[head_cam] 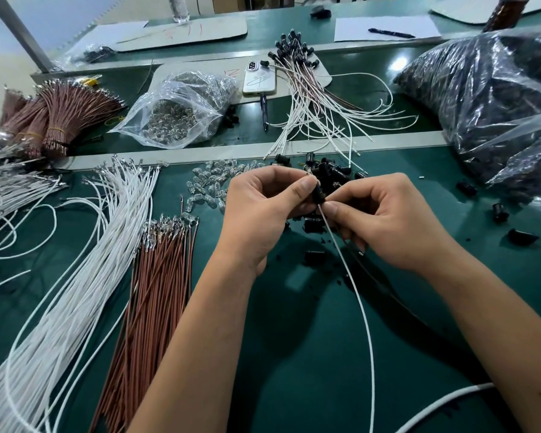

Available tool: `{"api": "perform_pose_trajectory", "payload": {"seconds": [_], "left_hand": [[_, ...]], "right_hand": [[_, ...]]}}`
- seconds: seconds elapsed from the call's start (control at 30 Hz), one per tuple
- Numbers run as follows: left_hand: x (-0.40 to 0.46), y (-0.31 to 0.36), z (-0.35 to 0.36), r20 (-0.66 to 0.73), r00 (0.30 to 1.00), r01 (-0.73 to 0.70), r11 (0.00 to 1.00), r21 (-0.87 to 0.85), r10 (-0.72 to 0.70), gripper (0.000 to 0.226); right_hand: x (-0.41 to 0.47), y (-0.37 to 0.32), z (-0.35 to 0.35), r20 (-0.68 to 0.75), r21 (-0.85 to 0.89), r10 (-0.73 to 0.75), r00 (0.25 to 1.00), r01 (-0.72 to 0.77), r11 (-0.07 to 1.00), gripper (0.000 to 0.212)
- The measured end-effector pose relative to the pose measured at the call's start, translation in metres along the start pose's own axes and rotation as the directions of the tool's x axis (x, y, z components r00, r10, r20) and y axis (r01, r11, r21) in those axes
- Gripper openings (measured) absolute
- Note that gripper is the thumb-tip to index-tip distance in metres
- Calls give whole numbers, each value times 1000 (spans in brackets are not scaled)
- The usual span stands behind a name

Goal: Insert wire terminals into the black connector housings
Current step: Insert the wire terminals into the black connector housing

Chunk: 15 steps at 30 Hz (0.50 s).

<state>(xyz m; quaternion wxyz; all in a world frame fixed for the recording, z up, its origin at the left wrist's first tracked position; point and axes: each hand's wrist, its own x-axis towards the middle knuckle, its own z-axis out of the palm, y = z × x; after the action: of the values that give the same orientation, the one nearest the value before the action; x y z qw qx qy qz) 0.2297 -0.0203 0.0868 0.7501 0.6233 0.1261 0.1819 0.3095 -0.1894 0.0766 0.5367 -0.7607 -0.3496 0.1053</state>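
Left grip (263, 201) clamped on black housing (318, 192); right grip (384, 220) pinching white wire (353, 285) just below it

Both forearms are bare up to the bottom edge of the view, with no sleeves, watch or bands on them. The left hand (256, 210) and the right hand (384, 220) wear no gloves or rings. The fingernails are short and plain, and a small dark mark sits on the right forearm.
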Motion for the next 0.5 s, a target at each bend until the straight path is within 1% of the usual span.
{"api": "perform_pose_trajectory", "payload": {"seconds": [0.17,0.33,0.5], "left_hand": [[1,-1,-1,0,999,-46,998,37,46,7],[0,0,0,6,994,-111,993,47,111,6],[0,-1,0,54,981,-189,979,76,185,6]], "right_hand": [[-1,2,3,21,93,28,999,-30,995,10],[0,3,3,36,104,24,999,-27,994,10],[0,0,3,34,130,29,999,-33,991,11]]}}
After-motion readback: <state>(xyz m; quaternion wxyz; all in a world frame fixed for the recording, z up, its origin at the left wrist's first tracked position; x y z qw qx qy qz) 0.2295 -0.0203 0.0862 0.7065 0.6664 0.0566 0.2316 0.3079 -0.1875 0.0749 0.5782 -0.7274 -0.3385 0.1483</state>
